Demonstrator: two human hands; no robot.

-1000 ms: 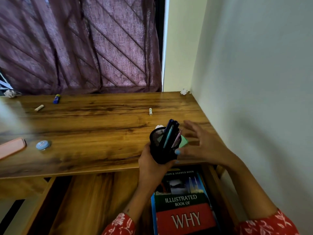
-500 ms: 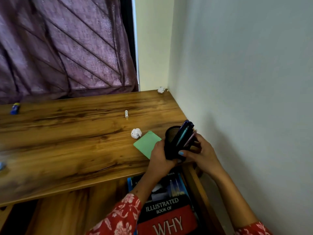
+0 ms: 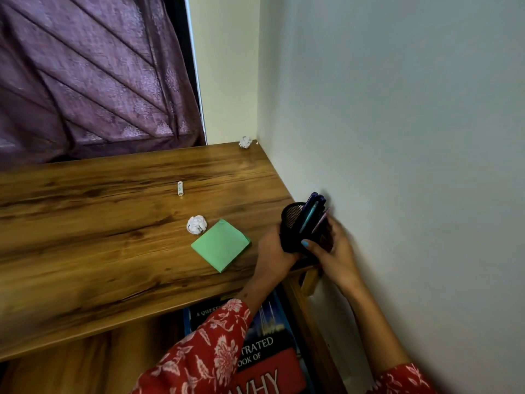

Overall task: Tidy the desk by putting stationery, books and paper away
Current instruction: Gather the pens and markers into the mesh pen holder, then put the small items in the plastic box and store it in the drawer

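While both hands grip it, the pen holder touches the wall.

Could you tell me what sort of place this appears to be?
Probably a home study corner: a wooden desk set against a wall beside a purple curtain, with a mesh pen holder and a book stored underneath.

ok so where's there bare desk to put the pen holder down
Bare wood runs from the right edge back along the wall to the far paper ball, and across the left of the desk, left of the small tube. It is crowded by the green pad and the near paper ball, beside both hands on the holder.
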